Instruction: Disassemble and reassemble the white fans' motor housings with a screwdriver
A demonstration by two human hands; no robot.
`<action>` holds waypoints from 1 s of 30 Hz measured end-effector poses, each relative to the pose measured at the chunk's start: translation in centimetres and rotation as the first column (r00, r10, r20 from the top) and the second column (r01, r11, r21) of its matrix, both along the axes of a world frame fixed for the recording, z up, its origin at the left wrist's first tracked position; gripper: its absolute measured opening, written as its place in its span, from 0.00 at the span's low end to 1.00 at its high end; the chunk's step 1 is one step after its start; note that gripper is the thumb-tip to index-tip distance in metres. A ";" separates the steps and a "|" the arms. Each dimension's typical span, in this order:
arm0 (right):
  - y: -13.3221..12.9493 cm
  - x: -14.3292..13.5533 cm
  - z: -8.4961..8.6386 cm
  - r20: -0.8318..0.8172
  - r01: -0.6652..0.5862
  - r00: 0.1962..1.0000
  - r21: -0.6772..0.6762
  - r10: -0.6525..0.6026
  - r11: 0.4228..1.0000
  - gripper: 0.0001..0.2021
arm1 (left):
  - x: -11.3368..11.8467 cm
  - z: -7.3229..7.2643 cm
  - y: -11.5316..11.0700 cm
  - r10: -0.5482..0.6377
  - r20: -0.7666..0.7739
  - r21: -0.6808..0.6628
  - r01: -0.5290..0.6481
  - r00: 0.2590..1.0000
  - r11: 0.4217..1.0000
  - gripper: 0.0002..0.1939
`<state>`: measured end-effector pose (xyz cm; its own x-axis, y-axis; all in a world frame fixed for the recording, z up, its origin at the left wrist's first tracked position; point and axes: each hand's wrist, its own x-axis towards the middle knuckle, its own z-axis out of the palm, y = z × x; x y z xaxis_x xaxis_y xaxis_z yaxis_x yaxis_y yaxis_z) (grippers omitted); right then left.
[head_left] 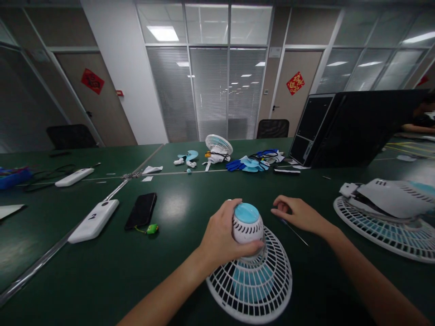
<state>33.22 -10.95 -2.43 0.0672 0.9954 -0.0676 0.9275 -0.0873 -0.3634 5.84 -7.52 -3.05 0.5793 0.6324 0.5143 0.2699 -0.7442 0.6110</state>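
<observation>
My left hand [220, 235] is wrapped around the white motor housing of a small fan [248, 231], which has a light blue cap at its top. The fan stands face down, its round white grille [251, 294] on the table and light blue blades showing through the slats. To the right of it, my right hand [297, 213] is closed with curled fingers low over the tabletop. From under those fingers a screwdriver [299, 236] points toward me, its thin metal shaft in sight and its handle mostly hidden by the hand.
A second fan [390, 203] lies at the right, before a black computer case [353, 129]. Farther back are another fan [217, 149], blue gloves [238, 164] and loose blades. A dark phone [141, 210] and white numbered device [95, 220] lie left on the green table [183, 290].
</observation>
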 end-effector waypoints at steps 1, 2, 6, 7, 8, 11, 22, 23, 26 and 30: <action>-0.4 -0.7 0.7 -0.064 -0.046 0.997 0.052 0.049 0.998 0.19 | 0.4 0.0 -0.1 -0.007 0.001 0.006 0.007 1.000 1.000 0.41; -0.9 -1.4 1.4 -0.136 -0.091 0.985 0.112 0.106 0.990 0.20 | 0.7 0.0 -0.2 -0.014 0.004 0.012 0.014 1.000 1.000 0.41; -3.4 -3.6 3.8 -0.336 -0.233 0.890 0.248 0.309 0.940 0.25 | 2.9 -0.5 -0.8 -0.061 0.057 0.026 0.060 0.996 0.998 0.41; -4.1 -3.9 4.2 -0.336 -0.265 0.880 0.235 0.334 0.935 0.29 | 3.7 -0.7 -1.1 -0.079 0.079 0.019 0.078 0.994 0.997 0.40; -4.6 -4.0 4.5 -0.320 -0.284 0.883 0.217 0.343 0.934 0.32 | 4.5 -1.1 -1.3 -0.099 0.106 0.009 0.099 0.989 0.995 0.40; -6.0 -3.4 4.9 -0.227 -0.219 0.936 0.217 0.267 0.951 0.33 | 7.7 -2.5 -2.2 -0.134 0.211 -0.023 0.142 0.968 0.990 0.45; -10.8 7.3 3.5 -0.219 0.206 0.966 0.345 -0.135 0.916 0.29 | 20.3 -4.1 -5.3 -0.247 0.319 0.125 0.218 0.915 0.968 0.46; -11.0 8.2 3.4 -0.186 0.207 0.972 0.381 -0.145 0.901 0.27 | 20.9 -4.2 -5.3 -0.250 0.315 0.137 0.217 0.915 0.966 0.46; -10.9 10.1 3.5 -0.062 0.168 0.986 0.456 -0.157 0.874 0.24 | 22.3 -4.5 -5.3 -0.237 0.307 0.159 0.196 0.921 0.968 0.46; -10.4 11.6 4.3 -0.004 0.146 0.987 0.412 -0.158 0.899 0.23 | 24.2 -5.0 -5.0 -0.209 0.316 0.187 0.156 0.926 0.970 0.47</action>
<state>44.81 -21.30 1.84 0.2158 0.9123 0.3481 0.9253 -0.0772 -0.3713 30.07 -12.55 -8.07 0.4570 0.4280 0.7797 -0.0770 -0.8543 0.5141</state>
